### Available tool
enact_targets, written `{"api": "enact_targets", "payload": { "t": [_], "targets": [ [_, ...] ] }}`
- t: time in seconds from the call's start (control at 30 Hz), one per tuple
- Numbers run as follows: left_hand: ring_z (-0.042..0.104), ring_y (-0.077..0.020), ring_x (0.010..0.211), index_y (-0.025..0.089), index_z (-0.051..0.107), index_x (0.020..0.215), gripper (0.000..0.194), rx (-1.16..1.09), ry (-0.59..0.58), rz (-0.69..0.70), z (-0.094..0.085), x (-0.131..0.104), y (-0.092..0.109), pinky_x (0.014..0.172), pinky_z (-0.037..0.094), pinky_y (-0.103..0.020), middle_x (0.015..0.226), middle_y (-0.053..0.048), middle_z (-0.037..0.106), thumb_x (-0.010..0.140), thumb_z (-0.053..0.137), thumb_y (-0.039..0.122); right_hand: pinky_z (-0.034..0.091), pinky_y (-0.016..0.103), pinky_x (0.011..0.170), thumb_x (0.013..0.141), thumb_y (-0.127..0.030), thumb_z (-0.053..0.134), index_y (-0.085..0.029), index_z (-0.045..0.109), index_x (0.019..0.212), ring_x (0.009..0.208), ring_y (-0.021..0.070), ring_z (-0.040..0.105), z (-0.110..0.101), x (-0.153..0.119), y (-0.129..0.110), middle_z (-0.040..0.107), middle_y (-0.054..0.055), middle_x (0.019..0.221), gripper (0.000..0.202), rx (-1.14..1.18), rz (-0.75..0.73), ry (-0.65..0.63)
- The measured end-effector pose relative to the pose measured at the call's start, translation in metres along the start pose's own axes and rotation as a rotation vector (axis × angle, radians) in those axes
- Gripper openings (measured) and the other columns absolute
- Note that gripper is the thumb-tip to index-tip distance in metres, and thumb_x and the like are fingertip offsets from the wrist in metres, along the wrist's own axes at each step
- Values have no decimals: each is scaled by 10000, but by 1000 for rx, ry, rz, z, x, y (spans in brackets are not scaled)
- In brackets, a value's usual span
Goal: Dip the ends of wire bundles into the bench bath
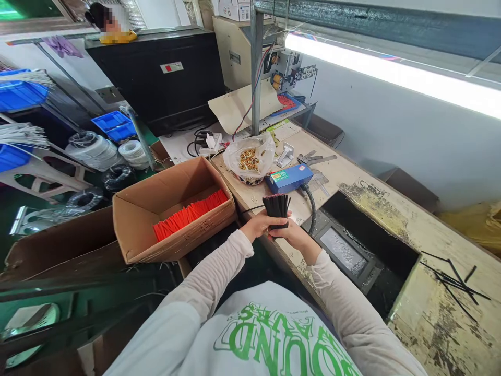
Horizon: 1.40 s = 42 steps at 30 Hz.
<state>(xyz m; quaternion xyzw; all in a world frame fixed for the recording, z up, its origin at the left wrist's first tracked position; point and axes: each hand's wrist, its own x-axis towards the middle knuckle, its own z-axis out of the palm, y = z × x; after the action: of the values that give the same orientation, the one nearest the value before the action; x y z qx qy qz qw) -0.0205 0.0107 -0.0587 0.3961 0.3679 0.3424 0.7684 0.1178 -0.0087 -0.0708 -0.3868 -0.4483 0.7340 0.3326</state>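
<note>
Both my hands are wrapped round one upright bundle of black wires (277, 206), close to the near edge of the workbench. My left hand (258, 225) closes on its left side and my right hand (294, 233) on its right, the fingers meeting around it. Reddish tips show at the top of the bundle. Just beyond lies a blue box-shaped device (287, 179) with a dark ribbed hose. A clear plastic bag (250, 156) of small gold-coloured metal pieces sits behind it. To the left, a cardboard box (135, 230) holds a row of red wires (191, 213).
A recess in the bench holds a screen panel (344, 250). Loose black wires (454, 282) lie at the right. A metal post (256, 73) and a lit tube lamp (391, 68) stand over the bench. A person (105, 23) is behind a black cabinet (156, 78).
</note>
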Motion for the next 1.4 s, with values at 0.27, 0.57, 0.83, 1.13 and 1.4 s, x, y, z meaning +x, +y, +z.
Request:
{"api": "enact_targets", "payload": {
  "t": [0.27,0.57,0.83,1.13,1.4],
  "targets": [
    [648,-202,596,131,748,967,469,-51,-32,-6,6,0,0,434,461,-269,875,-133,740,575,828,376,508,281,613,593,-188,748,-140,637,790,602,141,631,-5,-5,4,644,-10,679,231,106,69,-129],
    [690,-266,957,169,651,1104,527,-330,135,28,27,3,3,817,526,-367,811,-51,715,585,735,141,539,331,686,639,-433,791,-147,668,833,717,192,660,-33,-1,-13,700,40,778,367,-258,114,-274],
    [645,-152,635,148,643,978,397,-427,264,-50,23,6,18,708,519,-318,685,-1,674,587,686,94,446,502,1002,734,-537,753,-243,651,1182,1197,323,535,-45,-50,-44,601,127,1250,546,-1115,-587,178],
    [608,-124,620,123,671,870,320,-483,305,-11,30,15,9,671,487,-266,651,18,648,558,720,74,343,531,1094,836,-412,695,-312,716,1083,1311,320,393,-24,-45,-23,521,70,1366,267,-1465,-937,42],
    [613,-122,639,117,673,796,216,-534,265,-65,25,16,3,690,484,-260,645,5,644,591,733,87,390,496,1066,861,-371,675,-276,723,1039,1278,295,432,-29,-43,-23,604,80,1275,207,-1452,-984,7]
  ]
}}
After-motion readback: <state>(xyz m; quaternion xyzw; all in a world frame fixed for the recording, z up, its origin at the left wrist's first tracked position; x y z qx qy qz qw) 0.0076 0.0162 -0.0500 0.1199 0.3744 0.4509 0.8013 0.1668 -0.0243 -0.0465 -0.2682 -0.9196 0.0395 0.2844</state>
